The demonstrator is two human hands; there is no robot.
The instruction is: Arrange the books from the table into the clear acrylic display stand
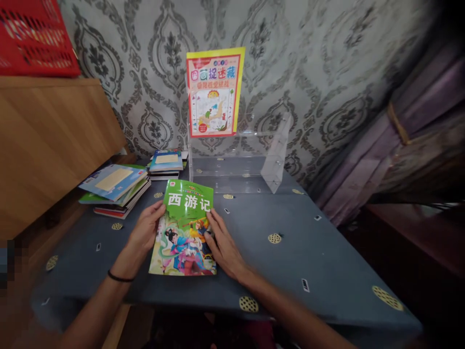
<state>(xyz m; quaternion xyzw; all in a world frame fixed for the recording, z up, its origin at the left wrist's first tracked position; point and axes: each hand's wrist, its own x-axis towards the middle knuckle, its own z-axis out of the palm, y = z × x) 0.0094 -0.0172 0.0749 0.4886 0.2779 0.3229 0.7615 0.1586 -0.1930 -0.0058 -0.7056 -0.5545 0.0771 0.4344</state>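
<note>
A green picture book [185, 230] with white Chinese characters and two colourful cartoon figures faces me, cover up, over the near part of the table. My left hand [145, 225] is closed on its left edge; a dark band circles that wrist. On the right edge, my right hand [223, 245] grips the book with fingers lying over the cover. Behind it stands a clear acrylic rack [274, 160]. A red-and-yellow book [214, 92] rests upright in the rack's upper left part.
Two stacks of books, a nearer stack [114, 184] and a farther stack [166, 162], sit on the left of the patterned tablecloth [261, 271]. A wooden cabinet [51, 145] with a red basket [36, 39] borders the left. A purple curtain [385, 140] hangs right; patterned wallpaper stands behind.
</note>
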